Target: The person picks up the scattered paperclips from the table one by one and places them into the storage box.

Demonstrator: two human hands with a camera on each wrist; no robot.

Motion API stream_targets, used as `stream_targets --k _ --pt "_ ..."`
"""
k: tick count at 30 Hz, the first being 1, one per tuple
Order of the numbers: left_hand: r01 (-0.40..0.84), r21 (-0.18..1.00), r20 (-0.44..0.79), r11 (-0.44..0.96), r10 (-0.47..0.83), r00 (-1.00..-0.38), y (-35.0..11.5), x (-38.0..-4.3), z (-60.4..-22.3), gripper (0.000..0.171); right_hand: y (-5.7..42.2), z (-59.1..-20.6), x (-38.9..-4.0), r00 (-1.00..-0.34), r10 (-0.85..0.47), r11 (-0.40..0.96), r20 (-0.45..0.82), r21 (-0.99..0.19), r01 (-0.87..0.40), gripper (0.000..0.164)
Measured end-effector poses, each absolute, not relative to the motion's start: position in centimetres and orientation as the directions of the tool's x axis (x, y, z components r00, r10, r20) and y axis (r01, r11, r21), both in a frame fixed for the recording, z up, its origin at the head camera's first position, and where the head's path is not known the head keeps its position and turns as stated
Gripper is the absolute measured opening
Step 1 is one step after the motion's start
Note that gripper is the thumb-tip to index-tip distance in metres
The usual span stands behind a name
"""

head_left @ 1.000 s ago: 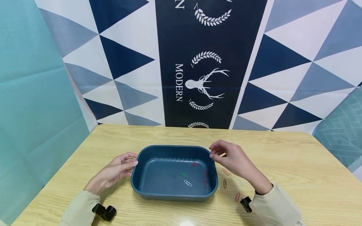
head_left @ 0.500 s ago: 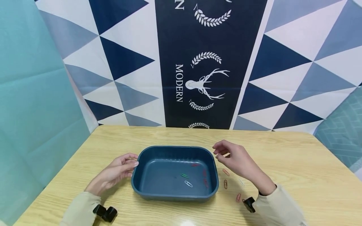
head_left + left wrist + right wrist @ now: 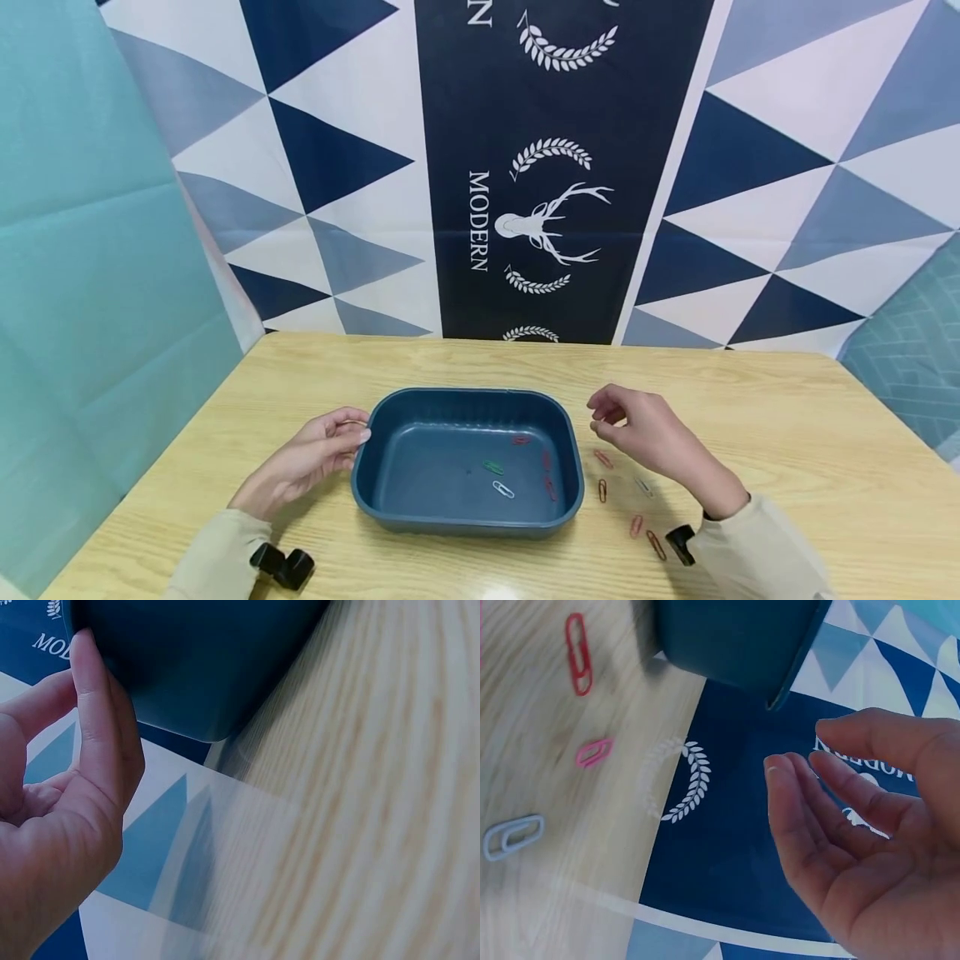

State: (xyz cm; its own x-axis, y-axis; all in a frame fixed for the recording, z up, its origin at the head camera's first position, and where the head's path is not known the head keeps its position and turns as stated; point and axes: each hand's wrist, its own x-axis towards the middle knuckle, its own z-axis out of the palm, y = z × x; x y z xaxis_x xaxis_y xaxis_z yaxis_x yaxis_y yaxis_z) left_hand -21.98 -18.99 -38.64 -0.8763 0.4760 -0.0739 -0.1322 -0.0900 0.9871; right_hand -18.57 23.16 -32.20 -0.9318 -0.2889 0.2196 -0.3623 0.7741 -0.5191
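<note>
A dark blue-green plastic bin [image 3: 465,528] stands on the wooden table. My left hand [image 3: 303,458] holds its left rim, thumb at the edge; the left wrist view has the fingers against the outer wall of the bin [image 3: 195,682]. Inside lie a green paper clip [image 3: 492,468], a white paper clip [image 3: 503,489] and several red ones, such as a red paper clip [image 3: 550,488]. Right of the bin hovers my right hand [image 3: 641,429], fingers loosely bent, with a gap between thumb and fingertips and nothing held.
Loose on the table, right of the bin, are a pinkish-red paper clip [image 3: 603,459], a red one, a white paper clip [image 3: 644,487], a pink paper clip [image 3: 636,526] and a dark red paper clip [image 3: 656,545]. A patterned cloth [image 3: 360,158] hangs behind the table.
My right hand has moved from the bin's right rim outward to the right and slightly down. A dark red paper clip beside the right wrist has come into view. The left hand stays on the rim.
</note>
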Motion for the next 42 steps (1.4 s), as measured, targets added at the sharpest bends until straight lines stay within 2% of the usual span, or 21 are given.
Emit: stream_targets --k 14,23,32,42 --pt "-0.129 0.988 -0.073 -0.087 0.478 -0.875 -19.1 -22.2 -38.8 0.015 23.8 -34.0 -20.0 -0.955 -0.287 0.84 0.082 -0.458 -0.291 0.017" --pt "-0.135 0.986 -0.074 -0.094 0.481 -0.874 -18.9 -22.2 -38.8 0.015 24.3 -35.0 -20.1 -0.956 -0.292 0.848 0.018 -0.458 -0.268 0.012" --pt "-0.124 0.988 -0.066 -0.09 0.479 -0.875 -18.9 -22.3 -38.8 0.016 24.5 -35.6 -20.1 -0.93 -0.362 0.826 0.06 -0.441 -0.35 0.011" --pt "-0.125 0.988 -0.069 -0.086 0.483 -0.873 -19.0 -22.1 -39.1 0.015 24.3 -36.4 -20.0 -0.942 -0.332 0.847 0.057 -0.422 -0.324 0.015"
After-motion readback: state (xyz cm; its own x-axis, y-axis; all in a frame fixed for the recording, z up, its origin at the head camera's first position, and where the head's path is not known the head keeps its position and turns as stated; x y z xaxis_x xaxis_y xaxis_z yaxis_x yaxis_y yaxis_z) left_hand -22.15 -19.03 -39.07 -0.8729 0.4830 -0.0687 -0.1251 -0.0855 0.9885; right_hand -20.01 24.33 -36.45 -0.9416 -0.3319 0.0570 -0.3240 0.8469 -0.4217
